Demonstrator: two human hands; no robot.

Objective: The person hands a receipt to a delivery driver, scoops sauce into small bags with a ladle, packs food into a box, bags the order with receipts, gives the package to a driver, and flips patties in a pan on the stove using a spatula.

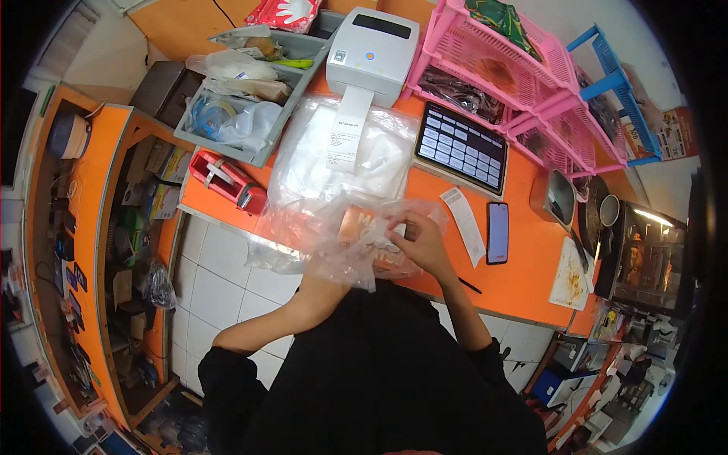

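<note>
A clear plastic bag point(345, 262) with something orange and white showing in it is between my hands at the front edge of the orange counter. My left hand point(322, 284) is partly under the bag, its fingers hidden by the plastic. My right hand point(417, 239) pinches at the bag's right side, thumb and index finger close together; whether it also grips the contents cannot be made out. Just beyond lies a stack of clear plastic bags point(303, 155). A printed receipt point(351, 125) hangs over the stack from a white printer point(373, 57).
A grey divided tray point(271, 152) and a red tape dispenser point(224, 182) are at the left. To the right are a tablet point(461, 148), a paper strip point(464, 227), a phone point(497, 233) and a pen point(470, 285). Pink baskets point(523, 98) stand behind.
</note>
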